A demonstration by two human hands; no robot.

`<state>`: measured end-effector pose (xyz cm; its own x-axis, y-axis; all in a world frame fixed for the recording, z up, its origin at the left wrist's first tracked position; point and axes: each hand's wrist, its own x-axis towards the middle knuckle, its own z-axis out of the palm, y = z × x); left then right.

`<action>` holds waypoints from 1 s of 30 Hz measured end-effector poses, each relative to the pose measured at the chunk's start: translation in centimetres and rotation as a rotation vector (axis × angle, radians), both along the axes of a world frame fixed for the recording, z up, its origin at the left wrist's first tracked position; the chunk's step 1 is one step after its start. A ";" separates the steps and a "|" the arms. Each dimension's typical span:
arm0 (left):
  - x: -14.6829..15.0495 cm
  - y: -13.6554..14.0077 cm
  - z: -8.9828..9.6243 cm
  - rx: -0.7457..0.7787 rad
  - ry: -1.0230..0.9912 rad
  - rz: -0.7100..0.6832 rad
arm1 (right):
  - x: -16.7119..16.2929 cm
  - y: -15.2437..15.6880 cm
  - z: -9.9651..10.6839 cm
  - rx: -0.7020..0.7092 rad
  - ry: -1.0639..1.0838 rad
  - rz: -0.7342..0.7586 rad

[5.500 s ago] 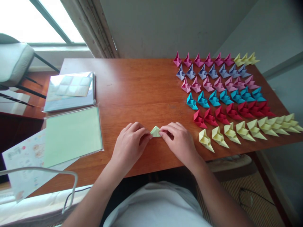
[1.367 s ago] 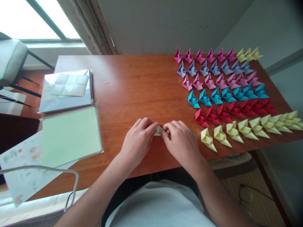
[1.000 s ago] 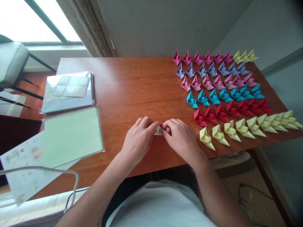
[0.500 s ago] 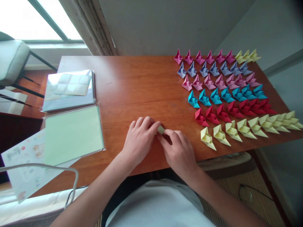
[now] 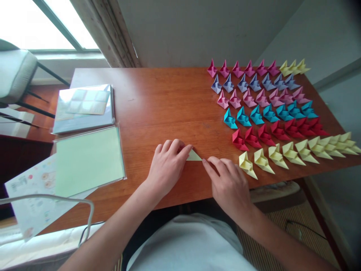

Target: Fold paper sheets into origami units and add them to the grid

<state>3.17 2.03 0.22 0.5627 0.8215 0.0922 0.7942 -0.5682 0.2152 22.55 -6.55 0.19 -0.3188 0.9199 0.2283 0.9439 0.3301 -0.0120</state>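
Observation:
A small pale yellow-green folded paper (image 5: 194,156) lies on the wooden table in front of me, its visible part a flat triangle pointing right. My left hand (image 5: 168,162) holds it down from the left, fingers bent over it and covering the rest of it. At its right tip my right hand (image 5: 227,178) is closed, with thumb and index finger together on the corner of the paper. The other fingers of that hand are curled.
Rows of folded paper boats, among them yellow (image 5: 262,161), red (image 5: 258,136), blue (image 5: 257,115), pink (image 5: 249,98) and purple (image 5: 243,83), stand on the right of the table (image 5: 160,105). Packs of paper, green (image 5: 87,162) and bluish (image 5: 84,120), lie at the left.
My right hand has slid to the right along the paper's edge, uncovering more of the triangle. My left hand stays in place.

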 end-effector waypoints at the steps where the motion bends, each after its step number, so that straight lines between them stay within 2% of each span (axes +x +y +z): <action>1: 0.0 0.0 0.0 0.001 0.000 0.000 | -0.1 0.0 0.0 0.004 0.002 -0.004; 6: -0.1 -0.1 -0.2 0.010 0.004 -0.006 | -0.7 0.6 0.5 -0.003 0.069 -0.039; 9: -0.1 -0.1 -0.2 0.009 -0.002 -0.002 | -1.0 1.3 0.4 -0.004 0.124 -0.005; 13: 0.0 0.0 -0.1 -0.005 -0.012 0.010 | -1.4 1.8 -0.1 -0.024 0.096 0.054; 19: 0.1 -0.2 0.4 -0.058 -0.063 0.058 | -1.6 1.9 -0.1 -0.017 0.066 0.053; 24: 0.5 -0.6 0.5 -0.044 -0.070 0.101 | -1.6 1.9 -0.1 -0.035 0.071 0.036; 30: 0.2 0.0 0.2 -0.094 -0.111 0.096 | -1.4 1.9 0.0 -0.024 0.044 0.025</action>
